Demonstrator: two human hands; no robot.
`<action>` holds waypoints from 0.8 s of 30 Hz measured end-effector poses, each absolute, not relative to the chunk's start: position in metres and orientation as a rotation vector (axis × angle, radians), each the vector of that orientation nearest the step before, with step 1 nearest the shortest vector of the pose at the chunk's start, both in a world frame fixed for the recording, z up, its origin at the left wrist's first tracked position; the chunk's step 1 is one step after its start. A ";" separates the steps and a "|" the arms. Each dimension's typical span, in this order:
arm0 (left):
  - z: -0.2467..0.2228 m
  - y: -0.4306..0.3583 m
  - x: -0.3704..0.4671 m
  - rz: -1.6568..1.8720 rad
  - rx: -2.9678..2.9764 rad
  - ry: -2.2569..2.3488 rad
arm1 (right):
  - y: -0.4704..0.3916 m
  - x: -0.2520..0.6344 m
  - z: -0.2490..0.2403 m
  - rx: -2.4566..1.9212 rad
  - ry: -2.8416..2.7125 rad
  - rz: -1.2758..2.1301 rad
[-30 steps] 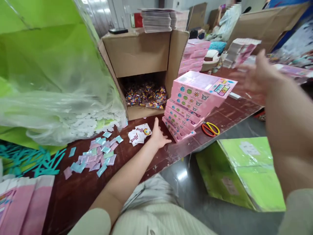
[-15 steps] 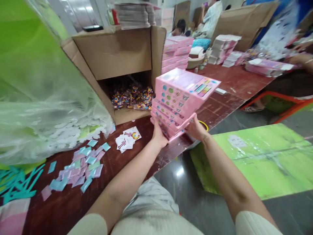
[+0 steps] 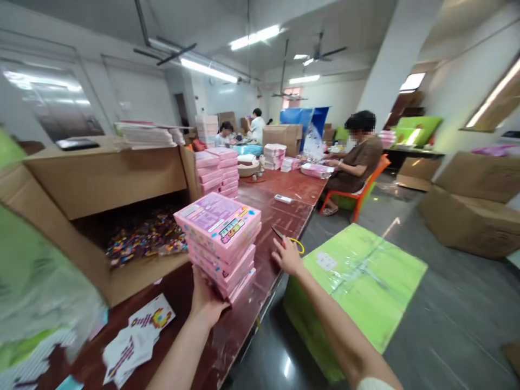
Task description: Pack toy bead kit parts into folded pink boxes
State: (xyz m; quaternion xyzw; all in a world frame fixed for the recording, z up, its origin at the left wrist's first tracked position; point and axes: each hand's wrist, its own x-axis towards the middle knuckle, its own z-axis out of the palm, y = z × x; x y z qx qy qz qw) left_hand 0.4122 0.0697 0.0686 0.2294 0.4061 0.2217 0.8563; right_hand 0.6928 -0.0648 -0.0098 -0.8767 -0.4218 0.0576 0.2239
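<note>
A stack of several pink boxes [image 3: 221, 227] stands on the dark red table [image 3: 264, 203], its layers slightly out of line. My left hand [image 3: 206, 297] grips the stack low on its near side; some of its fingers are hidden. To the right, away from the boxes, my right hand [image 3: 287, 255] has its fingers apart. Right by it lies a pair of scissors [image 3: 299, 245] with a yellow handle, partly covered by the hand; whether they touch I cannot tell. White printed cards [image 3: 134, 344] lie in a loose pile left of my left forearm.
An open cardboard box [image 3: 130, 181] with small colourful packets [image 3: 146, 235] stands at left. More pink boxes [image 3: 217, 170] are stacked behind. A green carton [image 3: 357, 281] is beside the table's right edge. A seated person [image 3: 359, 157] works farther along.
My right hand has left the stack and moved right, beside the scissors. The boxes now sit more level, with my left hand still on them. The view has tilted up.
</note>
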 end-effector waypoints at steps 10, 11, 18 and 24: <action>0.066 0.061 0.425 0.549 0.530 0.899 | -0.052 0.562 -0.078 -2.075 -1.292 0.176; 0.065 0.060 0.428 0.548 0.520 0.906 | -0.049 0.563 -0.080 -2.085 -1.263 0.159; 0.022 0.078 0.455 0.537 0.831 0.822 | -0.039 0.613 -0.092 -2.127 -1.152 0.040; -0.020 0.088 0.456 0.842 1.132 0.906 | -0.022 0.661 -0.097 -2.172 -1.025 -0.035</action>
